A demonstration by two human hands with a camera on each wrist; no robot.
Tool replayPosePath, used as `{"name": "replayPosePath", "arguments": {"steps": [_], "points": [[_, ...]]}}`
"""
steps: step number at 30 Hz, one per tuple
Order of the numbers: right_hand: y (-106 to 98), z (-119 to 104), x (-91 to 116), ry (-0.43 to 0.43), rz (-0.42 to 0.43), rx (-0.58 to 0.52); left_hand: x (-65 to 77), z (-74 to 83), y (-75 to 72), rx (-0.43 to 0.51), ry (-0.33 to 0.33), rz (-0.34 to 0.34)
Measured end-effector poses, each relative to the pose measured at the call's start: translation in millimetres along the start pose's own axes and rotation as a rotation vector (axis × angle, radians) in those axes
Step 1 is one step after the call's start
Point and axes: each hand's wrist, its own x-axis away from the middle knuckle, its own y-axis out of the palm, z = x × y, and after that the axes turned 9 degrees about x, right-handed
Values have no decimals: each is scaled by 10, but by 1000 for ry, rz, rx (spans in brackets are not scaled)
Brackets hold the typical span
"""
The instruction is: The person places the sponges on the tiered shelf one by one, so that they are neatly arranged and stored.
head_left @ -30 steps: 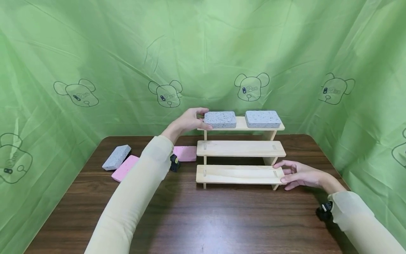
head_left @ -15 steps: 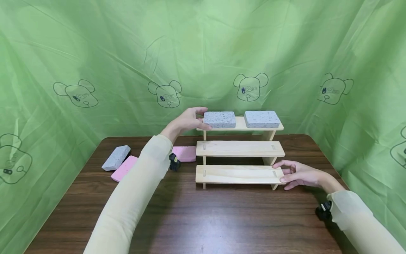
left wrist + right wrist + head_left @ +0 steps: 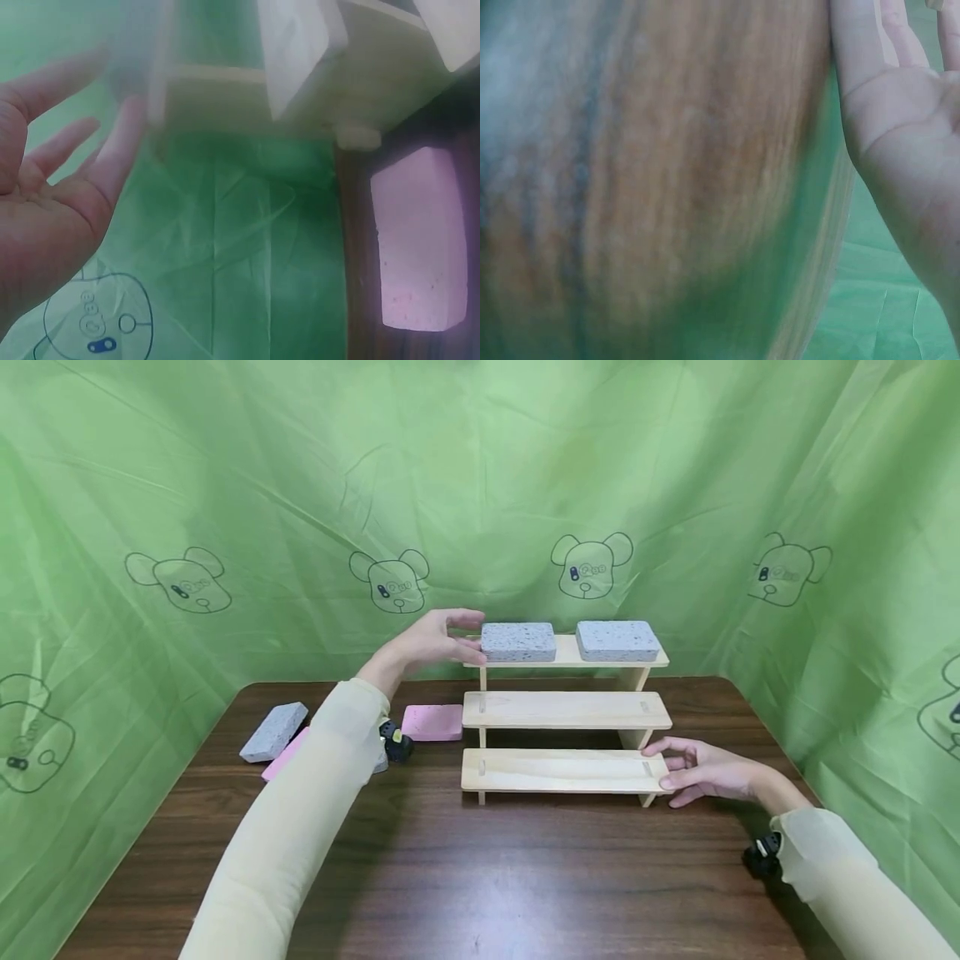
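A three-tier wooden shelf (image 3: 567,710) stands on the table, with two speckled blue-grey sponges on its top tier. My left hand (image 3: 431,639) is beside the left sponge (image 3: 518,643), thumb and fingers spread and extended at its left end. The left wrist view shows the same hand (image 3: 64,165) with its palm bare; whether a fingertip still touches the sponge is unclear. The right sponge (image 3: 617,642) lies flat at the other end. With thumb and fingers, my right hand (image 3: 712,771) holds the right end of the bottom tier.
Left on the brown table (image 3: 480,868) lie a blue-grey sponge (image 3: 274,732) and a pink sponge (image 3: 285,755), partly behind my left sleeve. Another pink sponge (image 3: 432,723) lies beside the shelf. A bluish piece (image 3: 381,763) shows under my left wrist. Green cloth (image 3: 480,485) hangs behind.
My left hand has drawn slightly left and its fingers have straightened off the left sponge, which stays in place. The right hand keeps its hold on the shelf.
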Motion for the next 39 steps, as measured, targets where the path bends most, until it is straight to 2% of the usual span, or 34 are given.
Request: {"name": "replayPosePath", "arguments": {"steps": [4, 8, 11, 15, 21, 27, 34, 39], "points": [[-1, -1, 9, 1, 8, 2, 67, -9, -64, 25, 17, 1], [5, -16, 8, -3, 4, 4, 156, -61, -160, -23, 32, 36], [11, -21, 4, -2, 3, 3, 215, -141, -246, -52, 23, 31], [9, -14, 0, -7, 3, -1, 280, -292, -342, -63, 3, 15], [4, 3, 2, -11, 1, -12, 353, -545, -455, -54, -39, 26], [6, 29, 7, -6, 8, -8, 377, -806, -541, -93, -61, 50], [8, 33, -1, -4, 12, 0, 370, -1057, -550, -123, -97, 59], [14, 3, -7, -3, 10, 1, 359, -1210, -544, -153, -128, 43]]}}
